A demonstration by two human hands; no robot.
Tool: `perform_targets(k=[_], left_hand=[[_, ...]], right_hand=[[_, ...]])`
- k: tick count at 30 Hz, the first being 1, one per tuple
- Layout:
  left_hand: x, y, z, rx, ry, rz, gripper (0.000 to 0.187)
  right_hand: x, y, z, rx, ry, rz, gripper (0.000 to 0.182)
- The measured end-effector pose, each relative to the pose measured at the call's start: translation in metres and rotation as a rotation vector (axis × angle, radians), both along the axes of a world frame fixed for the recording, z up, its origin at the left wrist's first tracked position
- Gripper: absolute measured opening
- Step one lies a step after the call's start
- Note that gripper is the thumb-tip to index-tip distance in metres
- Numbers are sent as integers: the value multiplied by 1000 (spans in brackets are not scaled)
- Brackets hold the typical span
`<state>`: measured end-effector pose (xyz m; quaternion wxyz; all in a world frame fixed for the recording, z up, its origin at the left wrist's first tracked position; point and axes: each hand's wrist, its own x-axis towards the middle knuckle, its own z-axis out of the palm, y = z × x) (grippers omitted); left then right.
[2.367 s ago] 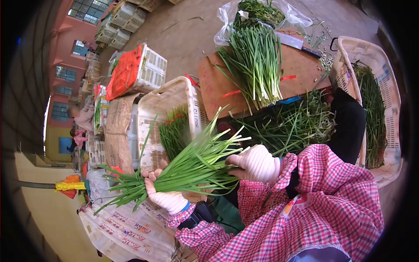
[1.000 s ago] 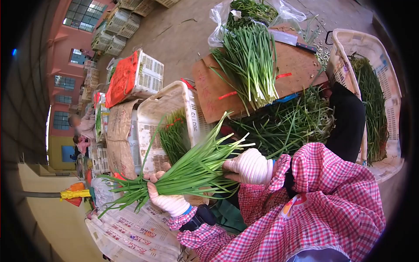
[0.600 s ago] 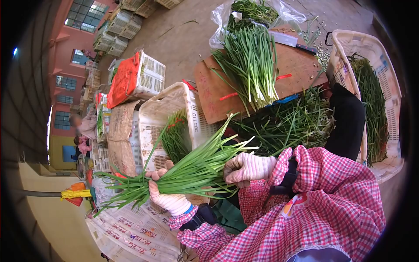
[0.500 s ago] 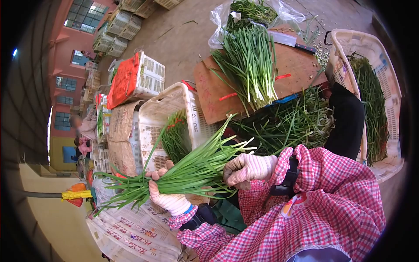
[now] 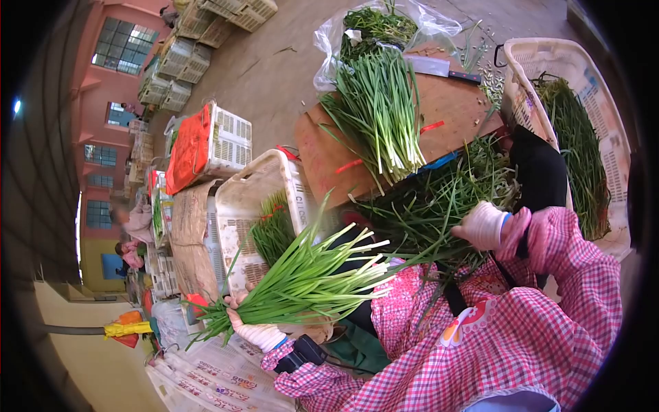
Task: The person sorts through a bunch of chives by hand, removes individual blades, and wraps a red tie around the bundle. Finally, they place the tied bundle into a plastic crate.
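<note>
My left hand [image 5: 250, 326] is closed around a bunch of green garlic chives [image 5: 302, 281], gripping it near the leafy end. The pale cut stems fan out toward the right. Off to the right, my right hand [image 5: 480, 226] is curled, slightly blurred, over a heap of loose chives [image 5: 439, 199]. A few thin chive leaves [image 5: 419, 259] trail between the bunch and its fingers. Ahead, a larger pile of chives [image 5: 381, 110] lies on a brown board [image 5: 449, 103], with two red ties [image 5: 432, 126] beside it.
A knife [image 5: 439, 67] rests on the board beside a plastic bag [image 5: 329, 51] of greens. White crates stand left [image 5: 292, 185] and right [image 5: 522, 110], both holding chives. A red-covered crate [image 5: 230, 137] and stacked crates [image 5: 182, 65] stand farther back. Another person [image 5: 137, 223] sits at far left.
My right hand has moved from beside the bunch's stems to the right, over the loose heap, with thin leaves trailing. My left hand still holds the bunch, slightly lower.
</note>
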<state>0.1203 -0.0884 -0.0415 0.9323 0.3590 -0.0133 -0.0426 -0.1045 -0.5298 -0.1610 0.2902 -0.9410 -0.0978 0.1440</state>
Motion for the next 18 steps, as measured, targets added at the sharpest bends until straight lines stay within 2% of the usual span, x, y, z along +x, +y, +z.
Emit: perform_targets(k=[1,2,4,6,8,9,12,13,14,15,18], left_hand=[[0,2,0,20,-11,-13,23],[0,3,0,38,-2,-10,22],[1,4,-1,29,-6,-2,23],[2,5,-1,23,-9,-5,24],[6,5,1,-5,-16,-51,15],[6,3,3,-4,-17,-53,15],[0,-7,15,-13,4,-71,13],[-3,-14,19,-27,4,-66,18],[-5,-19,24,-43,3,-61,28],[-6,-24,29,-44,1,-61,28],[-12,-37,40,-80,-17,-172,31]], right_hand=[[-6,-1,3,-449,54,61,24],[-6,-2,12,-450,52,54,24],[0,2,35,-149,47,-184,29],[8,2,49,-104,60,-166,31],[16,4,59,-61,66,-121,37],[20,8,62,-40,29,-99,33],[36,26,68,118,-282,-155,26],[45,34,76,200,-412,-182,27],[55,40,83,208,-499,-194,29],[65,47,91,216,-587,-206,31],[95,54,116,72,-484,-197,32]])
